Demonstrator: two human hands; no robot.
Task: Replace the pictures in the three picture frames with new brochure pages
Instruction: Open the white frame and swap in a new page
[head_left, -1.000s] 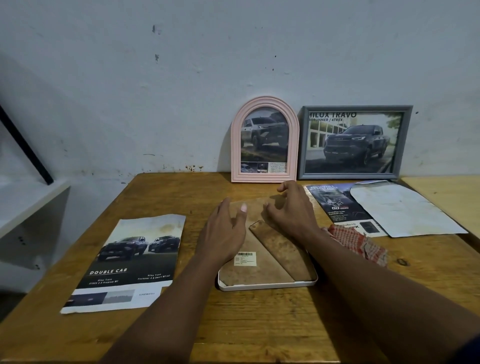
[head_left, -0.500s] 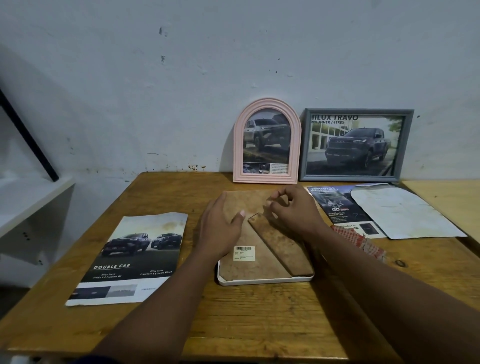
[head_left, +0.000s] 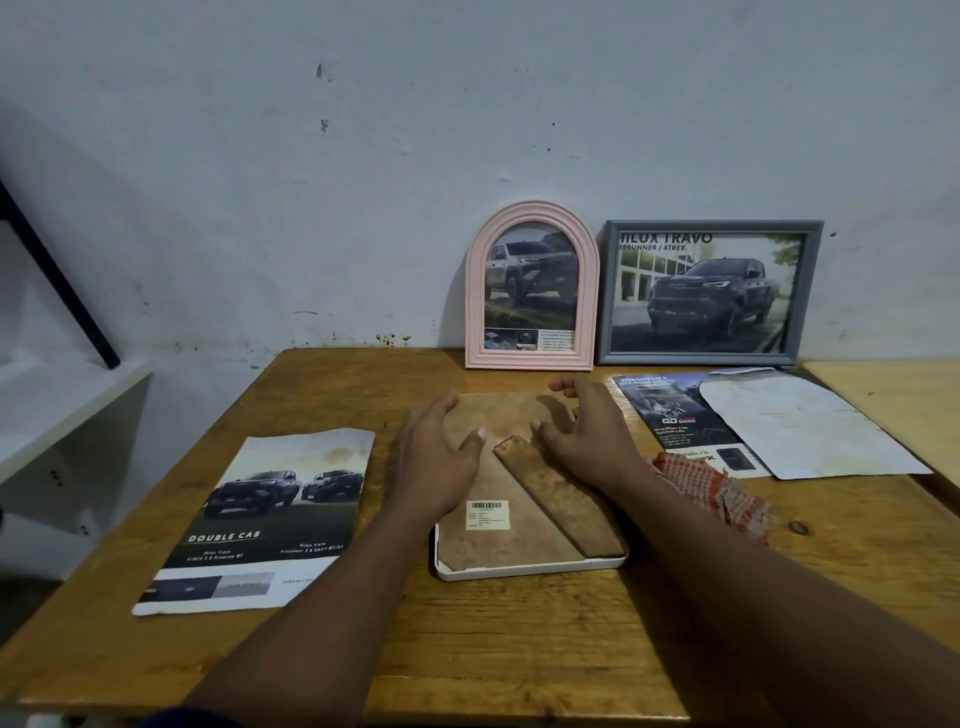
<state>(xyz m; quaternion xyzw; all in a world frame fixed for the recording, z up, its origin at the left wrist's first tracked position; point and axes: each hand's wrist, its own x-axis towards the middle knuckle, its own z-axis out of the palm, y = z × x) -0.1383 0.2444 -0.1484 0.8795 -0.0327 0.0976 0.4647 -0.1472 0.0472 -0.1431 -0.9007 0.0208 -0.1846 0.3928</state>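
Observation:
A white arched picture frame (head_left: 530, 571) lies face down at the table's middle, its brown backing board (head_left: 498, 540) and fold-out stand (head_left: 558, 499) showing. My left hand (head_left: 436, 462) rests on the board's left upper part, fingers spread. My right hand (head_left: 587, 431) hovers over the board's upper right with fingers apart, holding nothing. A pink arched frame (head_left: 531, 286) and a grey rectangular frame (head_left: 709, 293), both with truck pictures, lean on the wall. A "Double Cab" brochure page (head_left: 265, 519) lies on the left.
The wooden table (head_left: 519, 649) meets a second lighter table (head_left: 883, 395) at the right. Another brochure page (head_left: 670, 415), a white sheet (head_left: 800, 431) and a red checked cloth (head_left: 711, 488) lie right of the frame. A white shelf (head_left: 62, 415) stands at the left.
My right hand has lifted off the backing board and spread its fingers. My left hand stays on the board's left side. The view has shifted slightly.

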